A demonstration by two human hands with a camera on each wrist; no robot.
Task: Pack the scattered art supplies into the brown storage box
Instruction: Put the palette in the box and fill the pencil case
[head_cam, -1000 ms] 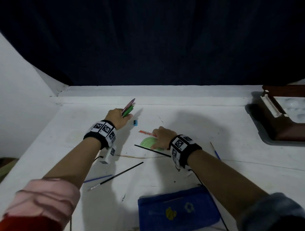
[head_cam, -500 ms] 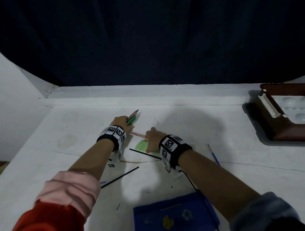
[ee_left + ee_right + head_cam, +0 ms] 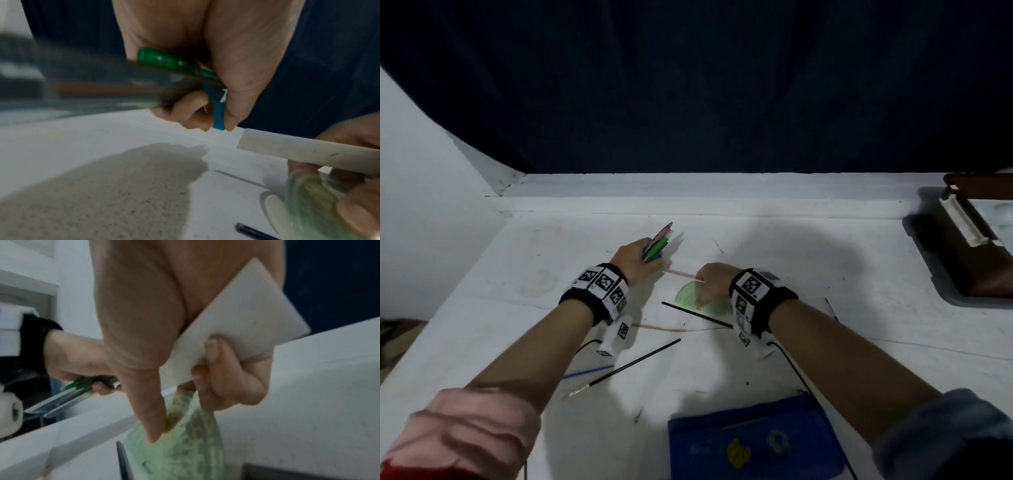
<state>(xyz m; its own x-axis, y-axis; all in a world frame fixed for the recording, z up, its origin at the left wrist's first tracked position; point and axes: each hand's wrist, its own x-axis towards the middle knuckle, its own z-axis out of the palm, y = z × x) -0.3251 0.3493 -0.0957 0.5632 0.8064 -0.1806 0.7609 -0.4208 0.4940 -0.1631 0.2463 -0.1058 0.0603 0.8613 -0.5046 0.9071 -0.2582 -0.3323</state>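
My left hand grips a bundle of pens, green and pink, at the table's middle. In the left wrist view its thumb and finger also pinch a small blue piece under the green pen. Just to its right, my right hand holds a white ruler between fingers and palm. Its thumb and fingers pinch a round green protractor whose far edge is near the table. The brown storage box sits open at the far right edge.
Two black brushes lie near my wrists. One thin blue brush is under my left forearm, another beside my right. A blue pouch lies at the near edge. A white wall stands on the left.
My left hand came down onto the small blue piece that lay on the table and now pinches it. My right hand has taken up the ruler over the protractor.
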